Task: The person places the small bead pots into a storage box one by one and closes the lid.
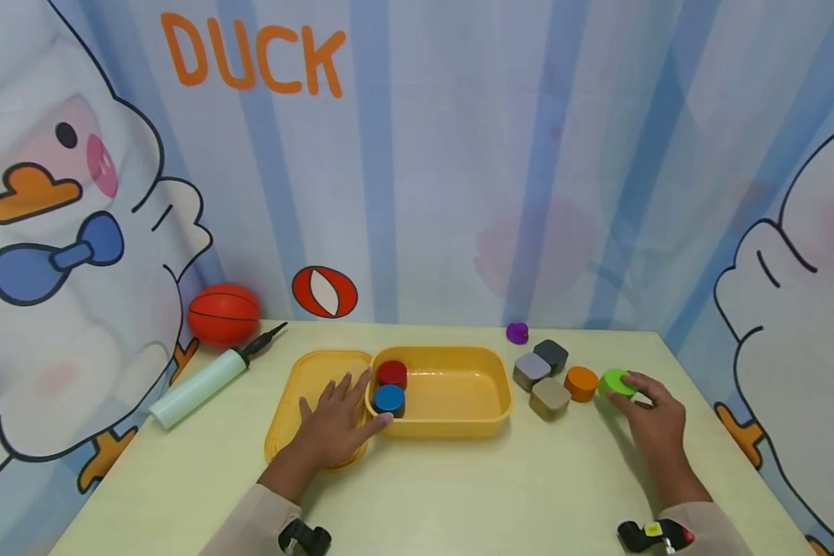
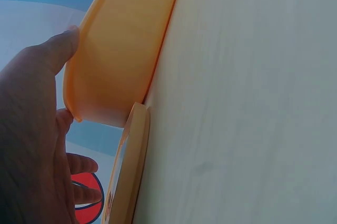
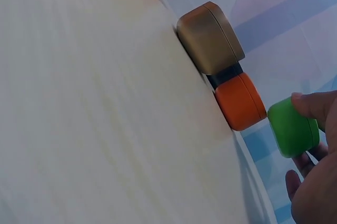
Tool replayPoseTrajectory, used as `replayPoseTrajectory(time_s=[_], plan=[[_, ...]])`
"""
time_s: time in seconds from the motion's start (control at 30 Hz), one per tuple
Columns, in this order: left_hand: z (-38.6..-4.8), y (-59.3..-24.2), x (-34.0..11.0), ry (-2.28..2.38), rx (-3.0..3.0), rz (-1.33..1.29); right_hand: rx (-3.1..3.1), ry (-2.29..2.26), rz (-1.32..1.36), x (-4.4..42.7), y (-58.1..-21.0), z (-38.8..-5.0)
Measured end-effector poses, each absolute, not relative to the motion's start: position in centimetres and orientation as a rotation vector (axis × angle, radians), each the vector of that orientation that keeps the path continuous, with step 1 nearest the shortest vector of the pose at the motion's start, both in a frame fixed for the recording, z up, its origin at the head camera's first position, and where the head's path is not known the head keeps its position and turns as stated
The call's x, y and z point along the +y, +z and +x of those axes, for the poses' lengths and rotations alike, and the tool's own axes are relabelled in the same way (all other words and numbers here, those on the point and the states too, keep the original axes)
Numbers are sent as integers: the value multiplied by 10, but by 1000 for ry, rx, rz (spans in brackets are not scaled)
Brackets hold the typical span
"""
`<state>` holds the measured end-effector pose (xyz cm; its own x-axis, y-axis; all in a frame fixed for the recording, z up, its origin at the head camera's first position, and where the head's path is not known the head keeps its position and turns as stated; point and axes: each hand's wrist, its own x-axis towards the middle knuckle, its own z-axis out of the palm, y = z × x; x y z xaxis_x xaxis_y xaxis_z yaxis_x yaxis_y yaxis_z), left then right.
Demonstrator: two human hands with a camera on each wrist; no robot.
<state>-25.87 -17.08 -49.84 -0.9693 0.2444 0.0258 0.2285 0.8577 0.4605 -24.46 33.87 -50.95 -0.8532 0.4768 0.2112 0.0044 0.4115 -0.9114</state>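
Note:
My right hand (image 1: pixel 656 423) pinches a small green rounded container (image 3: pixel 288 128) between thumb and fingers, held just above the table. Beside it stands an orange round container (image 3: pixel 239 101). A beige squarish container (image 1: pixel 550 398), a lilac-grey one (image 1: pixel 531 371) and a dark grey one (image 1: pixel 551 354) are grouped to the left of these. My left hand (image 1: pixel 335 426), fingers spread, rests at the left end of a yellow rectangular box (image 1: pixel 459 395), with the thumb on its rim. Inside the box's left end sit a red round container (image 1: pixel 392 373) and a blue one (image 1: pixel 389 399).
A yellow lid (image 1: pixel 299 409) lies left of the box, partly under my left hand. Further left are a pale green hand pump (image 1: pixel 198 388) and a red ball (image 1: pixel 224 314). A small purple object (image 1: pixel 517 333) stands at the table's back edge, before a duck-printed curtain (image 1: pixel 445 170).

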Motion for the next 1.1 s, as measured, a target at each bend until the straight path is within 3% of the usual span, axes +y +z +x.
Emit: replayPoseTrajectory(time_s=[0.47, 1.1], plan=[[-260, -498, -173, 733, 2997, 383, -2205, 1383, -354, 326, -491, -246], [-259, -498, -173, 745, 2985, 370, -2141, 1361, -86, 298, -475, -256]])
